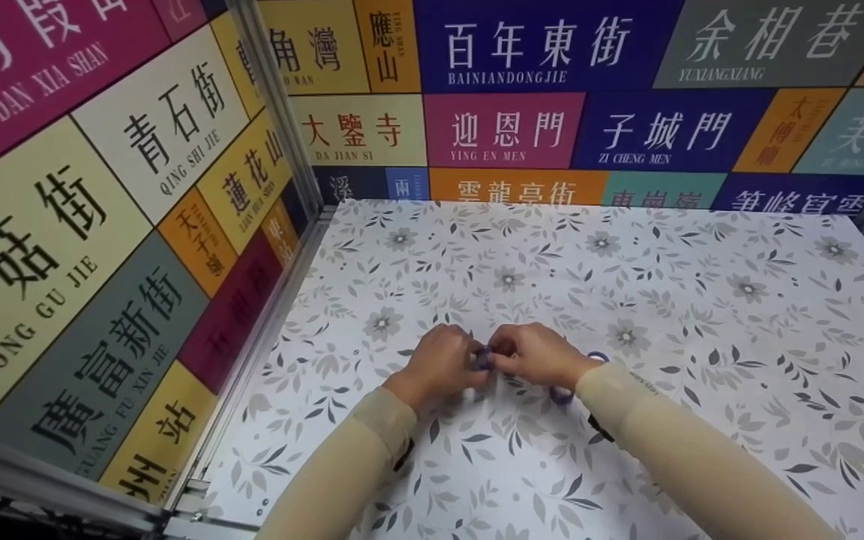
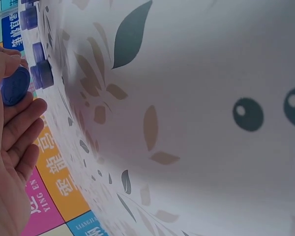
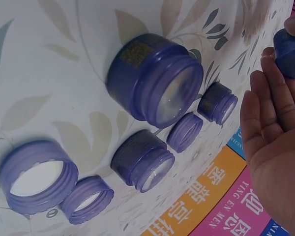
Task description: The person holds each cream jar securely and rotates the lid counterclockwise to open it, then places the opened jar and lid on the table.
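Observation:
Low over the patterned cloth, my left hand (image 1: pixel 443 362) and right hand (image 1: pixel 533 352) meet at one small purple jar (image 1: pixel 484 357). In the right wrist view, the right thumb and fingers pinch this jar (image 3: pixel 288 54), its other fingers loose. The left wrist view shows the left hand (image 2: pixel 12 132) pinching it by a round blue face (image 2: pixel 15 86). On the cloth near the right hand lie a large open jar (image 3: pixel 125 73) with pale contents, two smaller open jars (image 3: pixel 135 157) (image 3: pixel 214 101), a large screw lid (image 3: pixel 17 162) and two small lids (image 3: pixel 69 209) (image 3: pixel 174 140).
A white cloth (image 1: pixel 417 285) with grey leaves and flowers covers the table. Panels printed with street names (image 1: pixel 503 131) stand behind it and on the left. A metal frame edge (image 1: pixel 252 337) runs along the left side.

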